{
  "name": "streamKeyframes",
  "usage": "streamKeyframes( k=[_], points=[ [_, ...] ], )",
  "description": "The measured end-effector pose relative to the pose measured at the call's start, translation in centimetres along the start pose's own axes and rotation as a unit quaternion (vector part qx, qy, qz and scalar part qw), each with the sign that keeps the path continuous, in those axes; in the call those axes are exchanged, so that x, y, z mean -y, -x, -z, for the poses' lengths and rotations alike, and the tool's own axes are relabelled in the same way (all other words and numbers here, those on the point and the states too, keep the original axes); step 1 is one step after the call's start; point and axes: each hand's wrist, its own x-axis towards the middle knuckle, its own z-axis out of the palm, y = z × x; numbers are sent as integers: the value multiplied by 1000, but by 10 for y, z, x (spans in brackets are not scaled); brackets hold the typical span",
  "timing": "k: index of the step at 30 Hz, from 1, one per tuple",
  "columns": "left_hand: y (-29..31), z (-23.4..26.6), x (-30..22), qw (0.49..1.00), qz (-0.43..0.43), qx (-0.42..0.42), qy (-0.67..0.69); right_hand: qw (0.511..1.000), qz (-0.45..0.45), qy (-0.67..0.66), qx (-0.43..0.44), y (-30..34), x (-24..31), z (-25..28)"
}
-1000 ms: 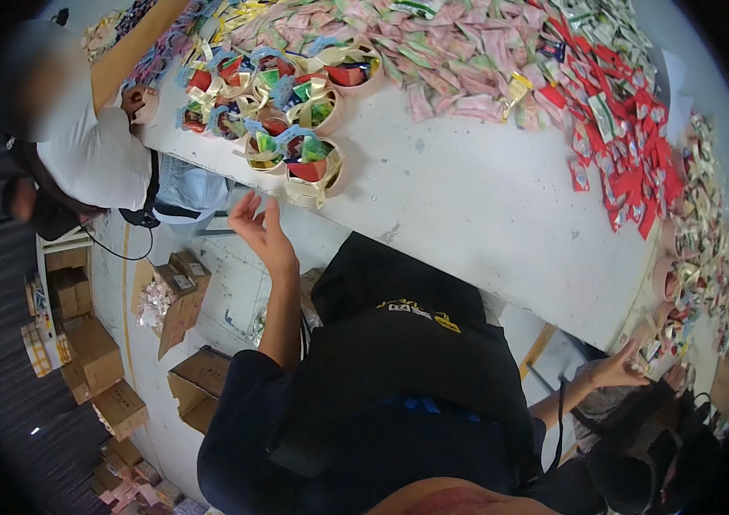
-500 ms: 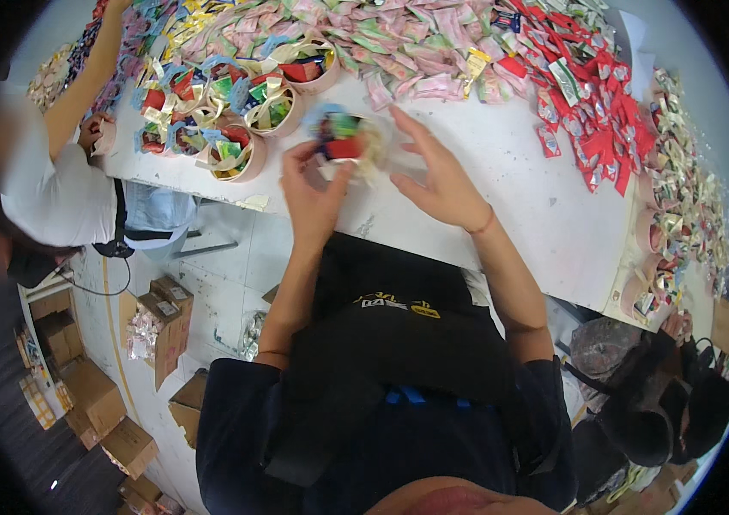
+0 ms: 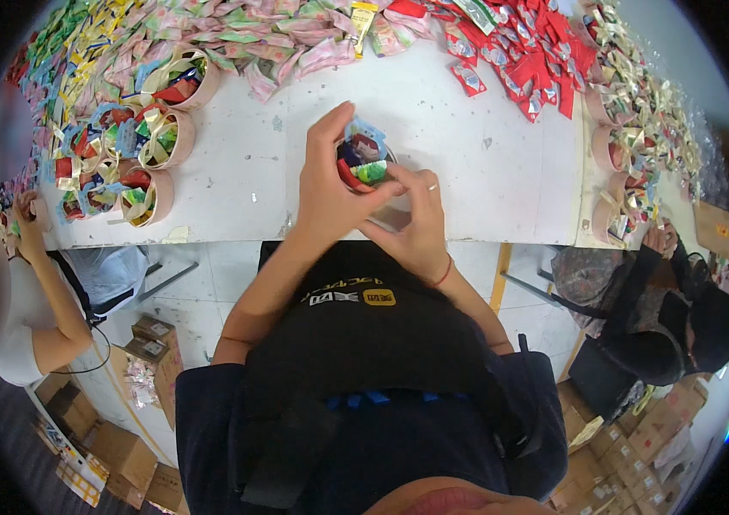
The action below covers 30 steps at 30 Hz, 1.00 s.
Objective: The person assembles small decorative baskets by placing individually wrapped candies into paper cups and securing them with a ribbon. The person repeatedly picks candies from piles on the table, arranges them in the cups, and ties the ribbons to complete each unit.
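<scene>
Over the table's front part, my left hand (image 3: 327, 180) is wrapped round a small round bucket (image 3: 392, 157) of snack packets. Inside it are a red packet (image 3: 349, 174), a green packet (image 3: 370, 172) and a dark one, with a light blue cut-out piece (image 3: 364, 129) at the far rim. My right hand (image 3: 417, 211) is closed at the bucket's near right rim, fingertips pressed against it. Both thumbs come close together there. My hands hide most of the bucket's wall.
Filled pink buckets (image 3: 158, 202) with cream ribbons cluster at left; more buckets (image 3: 602, 215) line the right. Pink-green packets (image 3: 253, 39) and red packets (image 3: 527, 60) heap along the back of the white table (image 3: 244, 163). One person (image 3: 34, 318) works at left, another (image 3: 639, 300) at right.
My right hand, apart from the bucket before, now grips its rim. The bucket has turned in my left hand. The whole view has swung to the right.
</scene>
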Motion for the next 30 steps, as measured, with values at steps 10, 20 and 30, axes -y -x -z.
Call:
streamKeyframes(
  k=[10,20,30],
  points=[
    [-46,37,9,948,-85,299,74,956,9,-187,225,-58,-37,45],
    [-7,32,-25,960,-108,75,-249,993,86,-5,86,-37,-18,-3],
    [19,19,-23,999,51,-13,-4,996,-72,39,-22,-116,-102,86]
  ],
)
